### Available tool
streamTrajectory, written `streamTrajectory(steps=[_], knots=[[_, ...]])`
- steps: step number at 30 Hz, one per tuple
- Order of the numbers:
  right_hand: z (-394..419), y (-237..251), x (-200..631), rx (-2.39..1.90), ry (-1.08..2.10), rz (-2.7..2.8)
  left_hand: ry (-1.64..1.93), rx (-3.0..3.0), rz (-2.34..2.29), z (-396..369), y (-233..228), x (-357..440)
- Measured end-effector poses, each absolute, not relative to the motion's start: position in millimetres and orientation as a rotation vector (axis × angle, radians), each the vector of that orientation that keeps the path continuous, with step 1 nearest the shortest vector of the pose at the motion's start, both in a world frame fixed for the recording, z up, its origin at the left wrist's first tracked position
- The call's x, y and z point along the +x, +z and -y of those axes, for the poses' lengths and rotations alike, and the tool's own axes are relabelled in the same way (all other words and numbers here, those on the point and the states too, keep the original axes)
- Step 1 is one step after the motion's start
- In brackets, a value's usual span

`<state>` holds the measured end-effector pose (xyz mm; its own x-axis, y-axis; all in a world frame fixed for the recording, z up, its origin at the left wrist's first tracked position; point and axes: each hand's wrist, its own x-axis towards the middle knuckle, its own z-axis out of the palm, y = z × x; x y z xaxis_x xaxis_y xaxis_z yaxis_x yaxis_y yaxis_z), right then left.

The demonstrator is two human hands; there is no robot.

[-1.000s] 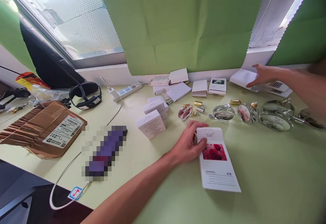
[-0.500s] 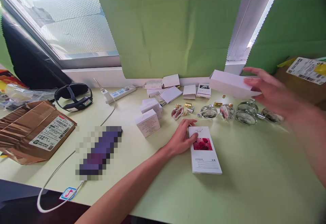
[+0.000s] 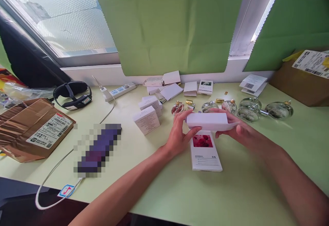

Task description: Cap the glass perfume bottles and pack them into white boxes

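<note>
- Since half a second ago: right hand point(image 3: 238, 131) has carried the plain white box point(image 3: 207, 121) in from the right side to table centre; left hand point(image 3: 180, 135) has come off the rose-print box point(image 3: 205, 150) and joined at the white box's left end.
- Plain white box: long, flat, rectangular, no print visible on the faces shown. Held level, lengthwise left to right, in the air just above the top edge of the rose-print box and in front of the row of glass bottles point(image 3: 250, 109).
- Rose-print box: lies flat on the green table point(image 3: 159, 191), white with a red rose picture near its top, small text lines lower down, too small to read. Neither hand touches it.
- Left hand: forearm enters from bottom left, fingers curled over the box's top left edge, thumb under it, pinching that end.
- Right hand: forearm enters from bottom right, palm under the box's right end, fingers wrapped behind it, gripping that end.
- Hidden or unclear: the box covers the right fingertips and the rose-print box's top edge; right hand slightly motion-blurred; a pixelated purple object point(image 3: 99, 149) sits to the left; cardboard box point(image 3: 300, 82) is cut off at the right edge.
</note>
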<state>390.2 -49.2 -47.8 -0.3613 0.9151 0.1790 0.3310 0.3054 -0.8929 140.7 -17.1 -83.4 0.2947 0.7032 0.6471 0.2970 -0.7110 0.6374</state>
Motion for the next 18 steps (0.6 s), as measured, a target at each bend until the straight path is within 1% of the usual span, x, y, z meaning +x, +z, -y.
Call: streamTrajectory(steps=[3, 7, 12, 15, 18], knots=[[46, -53, 393, -0.969, 1.302, 1.536, 1.375, 2.006, -1.016, 18, -84, 141], [43, -61, 386, -1.003, 1.315, 1.312, 1.287, 1.751, -0.938, 17, -83, 145], [44, -67, 369, -0.89, 1.359, 1.363, 1.213, 1.439, -0.778, 18, -78, 153], [46, -68, 362, -0.856, 1.383, 1.345, 1.147, 1.419, -0.798, 21, -74, 153], [47, -67, 359, -0.845, 1.398, 1.333, 1.15, 1.55, -0.838, 24, -73, 150]])
